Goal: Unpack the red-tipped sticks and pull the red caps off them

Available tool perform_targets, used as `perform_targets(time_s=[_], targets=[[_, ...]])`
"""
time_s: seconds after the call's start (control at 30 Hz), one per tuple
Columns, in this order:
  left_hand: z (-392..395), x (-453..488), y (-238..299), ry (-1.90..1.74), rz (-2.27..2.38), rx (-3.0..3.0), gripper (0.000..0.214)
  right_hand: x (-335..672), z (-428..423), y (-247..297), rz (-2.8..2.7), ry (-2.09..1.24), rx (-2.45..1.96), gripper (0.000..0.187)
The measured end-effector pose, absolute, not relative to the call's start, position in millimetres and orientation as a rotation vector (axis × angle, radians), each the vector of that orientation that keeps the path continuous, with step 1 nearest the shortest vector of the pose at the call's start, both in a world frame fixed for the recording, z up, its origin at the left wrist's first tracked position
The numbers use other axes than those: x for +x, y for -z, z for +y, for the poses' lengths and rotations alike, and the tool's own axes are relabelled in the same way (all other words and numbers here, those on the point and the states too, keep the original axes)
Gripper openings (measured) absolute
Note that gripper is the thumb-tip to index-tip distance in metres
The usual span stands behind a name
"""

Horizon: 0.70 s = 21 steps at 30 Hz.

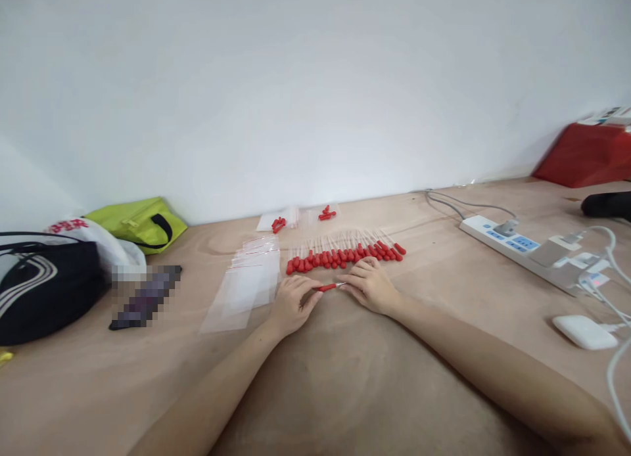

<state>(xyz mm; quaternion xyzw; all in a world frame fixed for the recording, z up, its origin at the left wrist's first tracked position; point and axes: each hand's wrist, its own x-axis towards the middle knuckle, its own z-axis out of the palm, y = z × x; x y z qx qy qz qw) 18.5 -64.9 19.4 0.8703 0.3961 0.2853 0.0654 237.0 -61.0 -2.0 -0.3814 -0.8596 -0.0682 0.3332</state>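
My left hand (294,303) pinches the red handle of a small thin-shafted tool (327,287) above the table. At the other end, the closed fingers of my right hand (371,286) are on its slim metal shaft; the tip is hidden. Just beyond my hands lies a long row of similar red-handled tools (340,256), handles toward me and pale thin shafts pointing at the wall. To the left of my left hand, clear zip bags (252,282) overlap in a fanned stack. Small red pieces (279,225) and more red pieces (327,213) rest on clear bags behind the row.
A white power strip (517,249) with plugs and cables runs along the right, near a white charging case (584,332). A red bag (586,157) stands far right. On the left are a lime-green bag (133,223), a black bag (54,292) and a pixelated dark object (148,298).
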Motion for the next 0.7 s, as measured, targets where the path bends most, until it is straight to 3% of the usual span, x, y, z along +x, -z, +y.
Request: perform_targets(time_s=[0.23, 0.7], targets=[[-63.5, 27.9, -19.8, -0.874, 1.169, 2.523, 0.025, 233.8, -61.5, 1.4, -2.282, 0.219, -0.973, 0.025], [-64.9, 33.0, -20.3, -0.834, 1.117, 2.501, 0.02, 231.8, -67.4, -1.1, -2.359, 0.195, -0.969, 0.027]])
